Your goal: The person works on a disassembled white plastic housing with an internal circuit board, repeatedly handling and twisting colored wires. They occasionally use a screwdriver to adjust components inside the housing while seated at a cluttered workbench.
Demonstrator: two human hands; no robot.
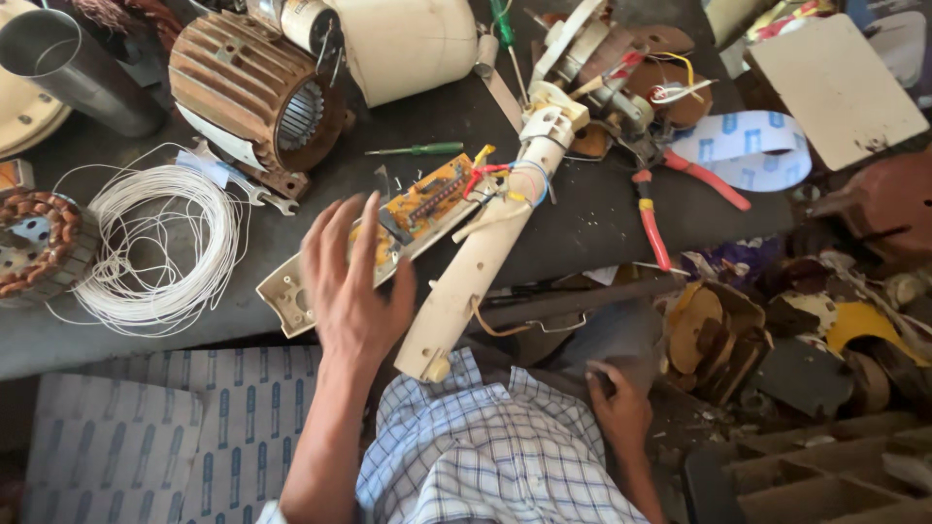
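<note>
left hand [351, 281] spread wide over bared circuit board [419, 209]; cream housing [481, 262] at 3 o'clock, opened; right hand [617, 408] low, grip unclear.

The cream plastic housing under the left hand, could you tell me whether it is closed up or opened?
Opened. The cream housing lies with its yellow circuit board and coloured wires exposed; the left hand hovers over it.

I note a dark, worn bench [582, 228] running across the view; flat patterned cardboard sheets [146, 427] lie on the floor below at left; wooden slats [825, 466] and cluttered scrap sit at lower right; daylight is even, shadows soft.
</note>
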